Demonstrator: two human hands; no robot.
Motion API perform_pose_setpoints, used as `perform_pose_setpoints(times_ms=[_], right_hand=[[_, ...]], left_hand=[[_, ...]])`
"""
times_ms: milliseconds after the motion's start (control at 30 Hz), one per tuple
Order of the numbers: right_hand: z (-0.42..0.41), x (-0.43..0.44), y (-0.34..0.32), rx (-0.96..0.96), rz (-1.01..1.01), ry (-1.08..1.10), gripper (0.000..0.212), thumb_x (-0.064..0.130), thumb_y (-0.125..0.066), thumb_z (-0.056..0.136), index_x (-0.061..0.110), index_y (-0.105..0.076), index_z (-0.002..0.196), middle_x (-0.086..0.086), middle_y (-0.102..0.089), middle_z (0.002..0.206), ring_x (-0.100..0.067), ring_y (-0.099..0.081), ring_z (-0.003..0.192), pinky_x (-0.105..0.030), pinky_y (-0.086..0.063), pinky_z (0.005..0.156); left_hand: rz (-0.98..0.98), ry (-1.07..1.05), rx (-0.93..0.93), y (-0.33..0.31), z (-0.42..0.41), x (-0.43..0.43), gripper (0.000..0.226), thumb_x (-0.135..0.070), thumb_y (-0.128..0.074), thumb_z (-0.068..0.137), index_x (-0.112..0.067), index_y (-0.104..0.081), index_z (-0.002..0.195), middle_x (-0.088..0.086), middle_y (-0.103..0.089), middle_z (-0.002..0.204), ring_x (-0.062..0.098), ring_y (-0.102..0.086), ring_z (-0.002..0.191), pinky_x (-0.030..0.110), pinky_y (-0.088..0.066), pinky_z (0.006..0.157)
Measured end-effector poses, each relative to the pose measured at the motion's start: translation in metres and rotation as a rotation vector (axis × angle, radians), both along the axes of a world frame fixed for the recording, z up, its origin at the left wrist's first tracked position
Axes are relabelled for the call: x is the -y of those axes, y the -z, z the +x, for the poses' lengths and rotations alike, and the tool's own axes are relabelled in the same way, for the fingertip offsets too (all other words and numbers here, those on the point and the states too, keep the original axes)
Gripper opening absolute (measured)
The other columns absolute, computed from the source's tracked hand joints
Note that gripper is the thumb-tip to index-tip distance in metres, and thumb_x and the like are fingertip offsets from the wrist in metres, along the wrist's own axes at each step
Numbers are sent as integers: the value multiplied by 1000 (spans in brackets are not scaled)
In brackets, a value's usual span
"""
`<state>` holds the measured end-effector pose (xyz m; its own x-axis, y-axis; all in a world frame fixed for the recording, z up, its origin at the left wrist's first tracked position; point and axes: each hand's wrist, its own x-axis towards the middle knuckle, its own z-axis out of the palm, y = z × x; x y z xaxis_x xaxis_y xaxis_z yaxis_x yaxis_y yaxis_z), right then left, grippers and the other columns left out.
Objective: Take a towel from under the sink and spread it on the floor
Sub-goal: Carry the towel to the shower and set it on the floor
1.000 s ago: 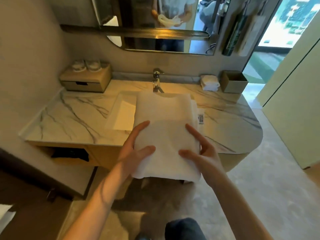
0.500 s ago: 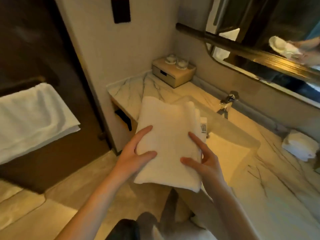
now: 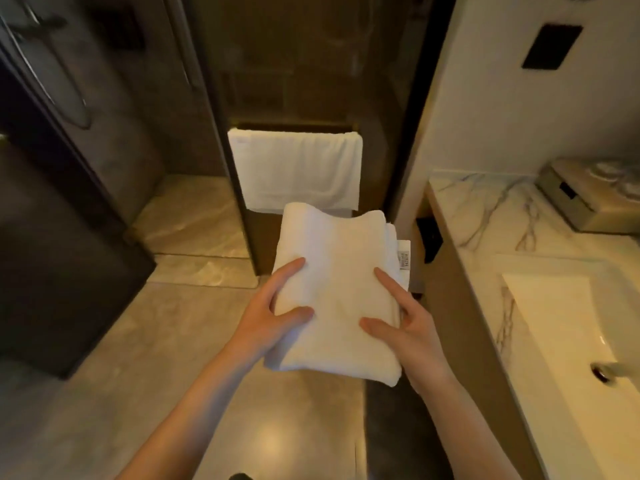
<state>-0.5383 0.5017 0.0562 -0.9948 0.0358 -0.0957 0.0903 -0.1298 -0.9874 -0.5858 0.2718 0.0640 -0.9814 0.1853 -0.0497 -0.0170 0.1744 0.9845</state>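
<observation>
A folded white towel (image 3: pixel 337 289) with a small label on its right edge is held flat in front of me, above the beige tiled floor (image 3: pixel 145 368). My left hand (image 3: pixel 268 317) grips its left near side, thumb and index finger on top. My right hand (image 3: pixel 405 323) grips the right near side the same way. The other fingers of both hands are hidden beneath the towel. The sink basin (image 3: pixel 554 334) sits in the marble counter at the right.
Another white towel (image 3: pixel 298 168) hangs on a rail on the dark glass door straight ahead. A dark cabinet (image 3: pixel 52 258) stands at the left. A small wooden box (image 3: pixel 588 199) with cups rests on the marble counter (image 3: pixel 485 209). A raised stone step (image 3: pixel 194 216) lies beyond.
My view has swung left, from facing the sink and mirror to facing the glass door and hanging towel. Both hands keep the same hold on the folded towel.
</observation>
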Motion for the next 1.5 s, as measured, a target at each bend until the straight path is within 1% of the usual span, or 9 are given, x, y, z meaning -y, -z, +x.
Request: perform_pose_setpoints(times_ms=[67, 167, 367, 533, 633, 867, 1100, 1300, 1500], right_hand=[[2, 31, 2, 8, 0, -38, 67, 13, -83, 75, 47, -59, 128, 8, -58, 130, -22, -58, 118, -50, -57, 88], [14, 79, 3, 17, 46, -112, 67, 24, -83, 71, 50, -57, 127, 11, -54, 130, -21, -53, 120, -50, -56, 90], [58, 193, 12, 44, 68, -163, 65, 15, -81, 76, 53, -58, 123, 30, -57, 111, -13, -55, 114, -34, -60, 82], [113, 296, 19, 90, 29, -171, 67, 7, -78, 76, 48, -60, 126, 19, -58, 120, -15, -56, 113, -43, -59, 86], [139, 351, 17, 82, 15, -184, 68, 4, -78, 76, 44, -60, 128, 21, -64, 114, -9, -63, 105, -36, -60, 80], [158, 429, 21, 110, 58, -245, 68, 6, -78, 75, 51, -61, 123, 25, -64, 113, -13, -60, 112, -43, -57, 90], [121, 463, 44, 137, 129, -285, 70, 17, -81, 73, 58, -56, 124, 29, -59, 120, -5, -59, 110, -30, -59, 80], [39, 478, 60, 158, 63, -276, 72, 11, -81, 73, 53, -58, 126, 15, -58, 133, -12, -59, 117, -40, -58, 87], [-47, 493, 66, 180, 52, -248, 71, 7, -80, 75, 53, -59, 125, 18, -59, 133, -10, -58, 119, -36, -58, 87]], left_hand=[[11, -44, -9, 2, 16, 33, 67, -15, -76, 79, -59, -51, 123, -40, -44, 124, -19, -48, 102, 9, -48, 70], [20, -107, 1, 5, 42, 82, 68, -14, -76, 78, -59, -51, 122, -46, -45, 120, -18, -48, 105, 9, -48, 71], [17, -141, 56, 15, 101, 197, 69, -42, -73, 63, -58, -48, 126, -25, -43, 135, 2, -48, 116, 31, -51, 88], [8, -156, 67, 24, 156, 301, 70, -36, -72, 64, -59, -48, 125, -39, -46, 125, -11, -50, 109, 17, -50, 76], [4, -169, 56, 22, 188, 356, 70, -36, -73, 64, -57, -49, 126, -47, -46, 117, -18, -49, 105, 9, -48, 72], [12, -219, 64, 24, 223, 436, 68, -33, -73, 66, -60, -49, 124, -46, -44, 123, -16, -50, 107, 12, -51, 73], [36, -260, 115, 46, 195, 470, 68, -15, -75, 77, -60, -51, 122, -36, -49, 127, -14, -53, 104, 12, -51, 72], [20, -226, 151, 57, 113, 486, 66, -22, -72, 74, -52, -50, 128, -45, -48, 119, -15, -52, 106, 14, -52, 75], [42, -207, 187, 67, 19, 502, 67, -12, -74, 77, -51, -52, 127, -31, -49, 130, -7, -54, 111, 18, -53, 77]])
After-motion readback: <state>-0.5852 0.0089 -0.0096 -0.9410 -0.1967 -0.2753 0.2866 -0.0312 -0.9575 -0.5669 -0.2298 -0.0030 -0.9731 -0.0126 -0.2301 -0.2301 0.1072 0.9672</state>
